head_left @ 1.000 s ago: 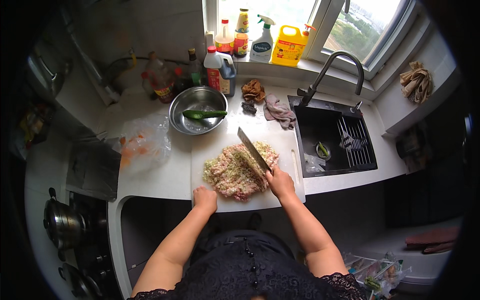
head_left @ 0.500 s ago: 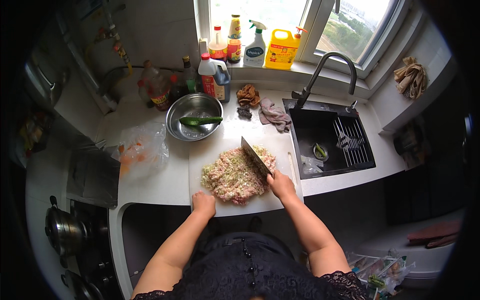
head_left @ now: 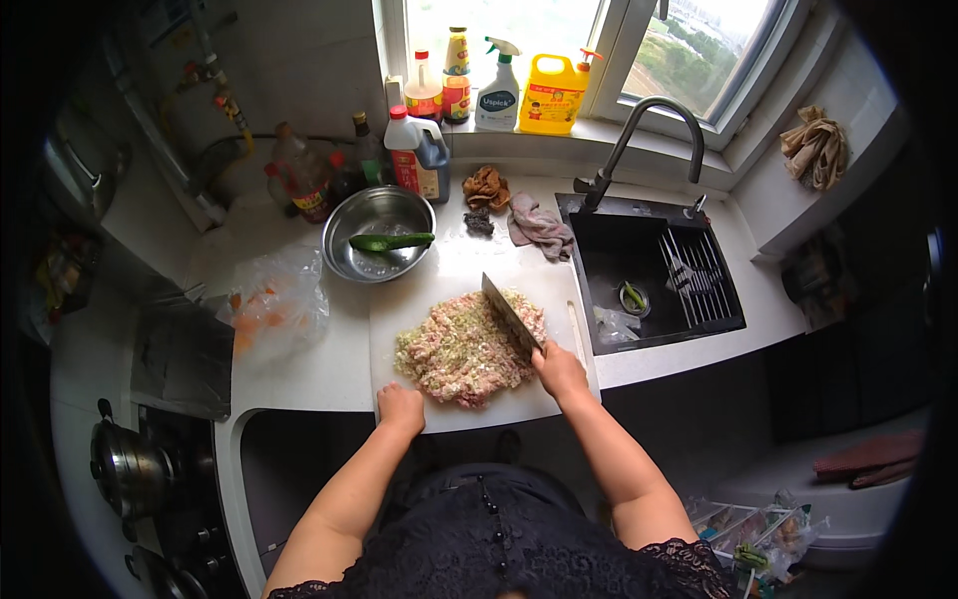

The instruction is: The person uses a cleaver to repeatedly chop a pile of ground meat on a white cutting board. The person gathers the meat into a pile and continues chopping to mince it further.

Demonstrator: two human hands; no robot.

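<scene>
My right hand point(head_left: 562, 371) is closed round the handle of a cleaver point(head_left: 509, 311). The broad blade slants away to the far left, over the right part of a spread heap of minced meat point(head_left: 464, 349) mixed with pale green chopped bits. Under the heap lies a white cutting board point(head_left: 554, 285). At the board's near left corner my left hand point(head_left: 401, 407) is closed on its edge, the fingertips hidden. Beyond the board stands a steel bowl point(head_left: 344, 262) holding a long green vegetable point(head_left: 391, 242), seemingly a cucumber.
A black sink point(head_left: 619, 260) with a tall faucet point(head_left: 644, 120) is on the right. Behind the board lie a crumpled cloth point(head_left: 539, 228) and a brown clump point(head_left: 486, 188). Bottles, including a blue jug point(head_left: 431, 165), stand farther back. Left is a clear plastic bag point(head_left: 284, 299).
The whole view has shifted slightly. Against the board, the cleaver and my right hand sit a touch farther right. My left hand keeps its place at the corner.
</scene>
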